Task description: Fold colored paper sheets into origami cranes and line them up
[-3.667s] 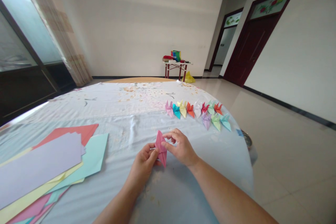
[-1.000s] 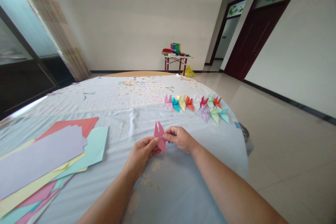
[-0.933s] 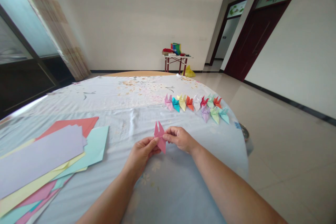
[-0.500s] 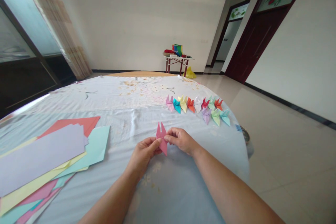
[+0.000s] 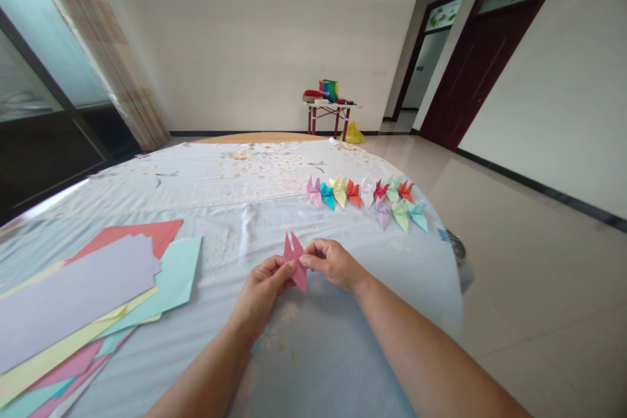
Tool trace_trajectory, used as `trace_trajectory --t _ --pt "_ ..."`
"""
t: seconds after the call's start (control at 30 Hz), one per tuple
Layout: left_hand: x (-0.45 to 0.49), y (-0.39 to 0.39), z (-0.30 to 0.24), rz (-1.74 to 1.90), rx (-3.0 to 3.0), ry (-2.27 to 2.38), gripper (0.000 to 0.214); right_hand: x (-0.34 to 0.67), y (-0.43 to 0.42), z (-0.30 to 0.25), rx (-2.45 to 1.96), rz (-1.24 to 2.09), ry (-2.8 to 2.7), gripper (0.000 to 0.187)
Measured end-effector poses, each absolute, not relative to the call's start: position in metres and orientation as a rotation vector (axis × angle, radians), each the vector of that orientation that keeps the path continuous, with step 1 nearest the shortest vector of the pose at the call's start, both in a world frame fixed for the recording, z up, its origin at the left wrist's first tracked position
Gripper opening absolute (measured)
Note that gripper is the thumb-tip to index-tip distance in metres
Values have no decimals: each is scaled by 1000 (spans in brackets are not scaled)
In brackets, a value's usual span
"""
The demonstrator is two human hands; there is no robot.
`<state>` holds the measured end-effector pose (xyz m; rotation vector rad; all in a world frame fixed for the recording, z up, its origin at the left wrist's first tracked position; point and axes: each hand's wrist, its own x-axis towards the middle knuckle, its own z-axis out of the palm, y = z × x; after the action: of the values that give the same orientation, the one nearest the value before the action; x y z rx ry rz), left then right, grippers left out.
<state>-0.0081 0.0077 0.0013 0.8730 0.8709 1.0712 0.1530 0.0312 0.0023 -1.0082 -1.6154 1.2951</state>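
Note:
A small folded pink paper piece (image 5: 294,261) with two upright points is held just above the table between both hands. My left hand (image 5: 259,290) pinches its lower left side with thumb and fingers closed. My right hand (image 5: 330,263) pinches its right side, fingers curled. Both forearms reach in from the bottom edge. The table (image 5: 235,196) is round and covered with a pale blue flowered cloth.
Several finished paper cranes (image 5: 365,199) in mixed colours stand in two rows at the right of the table. A fan of coloured paper sheets (image 5: 83,294) lies at the left. A small red-legged side table (image 5: 328,114) stands by the far wall.
The pink piece went from a closed pointed shape to one with two separate upright points. In the last second it shifted slightly left in my hands.

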Motion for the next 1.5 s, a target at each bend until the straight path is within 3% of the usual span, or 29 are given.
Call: trace_trajectory --t 0.37,0.63,1.5 --pt "-12 8 5 1007 858 812 19 152 27 10 -924 1303 -1556 25" --pt "-10 -1 12 757 825 701 16 156 26 17 -831 1378 -1435 22" --pt "-11 0 5 812 842 740 17 152 26 13 -774 1535 -1416 23"
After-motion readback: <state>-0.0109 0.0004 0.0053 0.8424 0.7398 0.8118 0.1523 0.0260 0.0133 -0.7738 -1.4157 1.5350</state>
